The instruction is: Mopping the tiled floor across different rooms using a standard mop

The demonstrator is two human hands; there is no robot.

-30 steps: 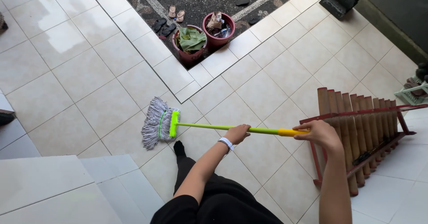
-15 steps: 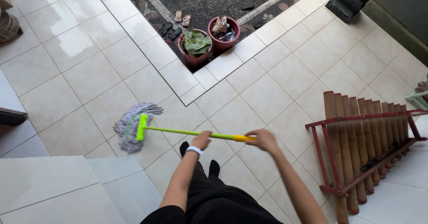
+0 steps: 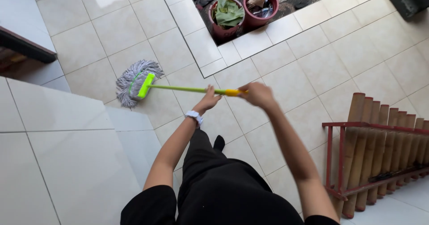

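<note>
Beige tiled floor (image 3: 313,68) across most of frame, glossy, possibly wet at 11 o'clock, so footing probably slick. Raised white tiled step (image 3: 67,162) filling 8 o'clock; edge runs just beside mop head, worth tracking that line to avoid snagging strands on the lip. Bamboo-tube instrument in a red frame (image 3: 380,153) at 4 o'clock, well apart from the stroke but near right elbow on a back-pull; best kept clear. Dark patterned inset at 12 o'clock holding two red pots (image 3: 243,12), one with green leaves, sandals beside them; tile border there marks the sensible limit of reach. Mop (image 3: 178,89) lying low and near-horizontal, green shaft with yellow grip, grey string head (image 3: 134,82) at 10 o'clock, spread flat on tile near the step. Left hand (image 3: 208,101) at centre, white wristband, wrapped loosely under mid-shaft, fingers partly curled. Right hand (image 3: 257,94) just to 3 o'clock of it, clenched over the yellow grip end. Hands close together, so leverage likely weak: wider spacing and a steeper shaft angle advisable, pressure down through head, short overlapping strokes, feet behind the wet patch.
</note>
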